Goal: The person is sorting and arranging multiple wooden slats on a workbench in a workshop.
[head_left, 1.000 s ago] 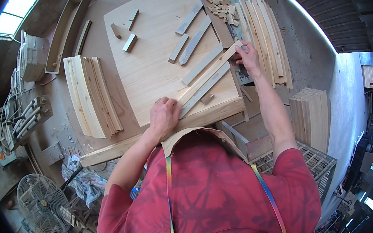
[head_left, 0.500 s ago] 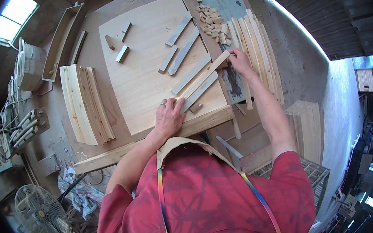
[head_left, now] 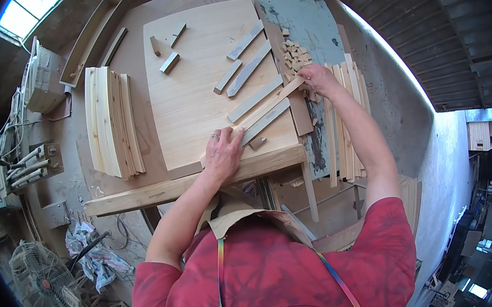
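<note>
A pale, narrow wooden strip point(head_left: 261, 110) lies slanted on the board between two grey straight bars. My left hand point(head_left: 223, 154), a ring on one finger, is closed over its near end, with the fingers pressed down on it. At its far end, past the board's right edge, the fingertips of my right hand point(head_left: 319, 80) pinch the strip; the exact grip is partly hidden. One grey bar point(head_left: 256, 99) lies on its far side and another grey bar point(head_left: 265, 122) on its near side. A small wooden block point(head_left: 258, 143) sits beside my left hand.
Small wood offcuts point(head_left: 294, 57) are heaped on the worn blue-green surface point(head_left: 303, 12) beyond my right hand. Long slats point(head_left: 347, 89) stand to the right; stacked curved boards point(head_left: 112, 122) stand left. A thick wooden rail point(head_left: 195, 180) edges the bench. A fan point(head_left: 45, 285) stands lower left.
The view has tilted, so the bench appears shifted. My right hand has moved slightly farther away around the strip's far end. My left hand stays on the near end.
</note>
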A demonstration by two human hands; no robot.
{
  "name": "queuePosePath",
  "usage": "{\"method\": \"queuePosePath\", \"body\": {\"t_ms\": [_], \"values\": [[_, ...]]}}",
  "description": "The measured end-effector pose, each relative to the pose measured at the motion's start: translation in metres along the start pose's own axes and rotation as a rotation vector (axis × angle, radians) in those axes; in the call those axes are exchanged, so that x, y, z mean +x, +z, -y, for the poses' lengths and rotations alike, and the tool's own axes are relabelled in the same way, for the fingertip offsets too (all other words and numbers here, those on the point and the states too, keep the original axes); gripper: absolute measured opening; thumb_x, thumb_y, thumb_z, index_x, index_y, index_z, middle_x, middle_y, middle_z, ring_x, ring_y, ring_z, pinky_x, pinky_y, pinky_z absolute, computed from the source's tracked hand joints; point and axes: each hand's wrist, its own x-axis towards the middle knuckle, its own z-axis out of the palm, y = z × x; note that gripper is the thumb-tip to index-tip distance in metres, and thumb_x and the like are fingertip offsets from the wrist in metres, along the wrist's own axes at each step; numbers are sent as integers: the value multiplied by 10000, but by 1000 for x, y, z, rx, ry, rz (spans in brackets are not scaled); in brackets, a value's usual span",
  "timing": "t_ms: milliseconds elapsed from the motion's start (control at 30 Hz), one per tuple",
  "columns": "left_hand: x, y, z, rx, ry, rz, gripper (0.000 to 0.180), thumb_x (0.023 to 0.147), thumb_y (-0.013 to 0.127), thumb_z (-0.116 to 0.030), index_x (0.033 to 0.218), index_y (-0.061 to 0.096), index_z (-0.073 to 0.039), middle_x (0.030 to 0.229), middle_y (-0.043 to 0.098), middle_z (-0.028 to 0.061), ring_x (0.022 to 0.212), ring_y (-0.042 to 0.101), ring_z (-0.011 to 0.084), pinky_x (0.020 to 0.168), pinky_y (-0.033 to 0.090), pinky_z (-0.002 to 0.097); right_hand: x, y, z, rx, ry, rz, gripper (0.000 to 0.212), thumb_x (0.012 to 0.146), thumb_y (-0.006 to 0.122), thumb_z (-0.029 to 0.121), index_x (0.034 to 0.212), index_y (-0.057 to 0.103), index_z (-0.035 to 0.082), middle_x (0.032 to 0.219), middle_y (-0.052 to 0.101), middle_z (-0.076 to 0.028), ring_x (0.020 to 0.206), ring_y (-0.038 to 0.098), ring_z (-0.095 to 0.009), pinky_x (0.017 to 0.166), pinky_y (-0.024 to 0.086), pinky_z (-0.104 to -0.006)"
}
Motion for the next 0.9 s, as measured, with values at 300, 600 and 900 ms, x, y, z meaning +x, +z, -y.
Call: {"method": "queuePosePath", "body": {"t_ms": [300, 600, 900], "values": [[-1, 13, -3, 75, -7, -35, 535, 861, 739, -186, 1377, 619, -113, 1264, 595, 198, 1136, 575, 383, 950, 507, 468, 16, -47, -3, -91, 593, -158, 437, 850, 797, 311, 1236, 689, 136, 1133, 734, -159, 1057, 669, -415, 904, 538, -499], [-9, 2, -4, 65, -31, -37, 510, 845, 718, -152, 1348, 638, -124, 1253, 618, 210, 1124, 595, 386, 957, 512, 466, -179, -119, 98, 14, 622, -609, 355, 882, 777, 330, 1074, 703, 40, 835, 665, -144, 783, 646, -308, 725, 520, -439], [-2, -6, -10, 23, -35, 7, 586, 843, 756, -170, 1403, 592, -104, 1256, 612, 200, 1146, 579, 389, 974, 499, 474, -239, 22, 188, 575, 825, -383, 215, 932, 732, 222, 1003, 768, 22, 817, 751, -130, 758, 730, -229, 719, 554, -341]]}}
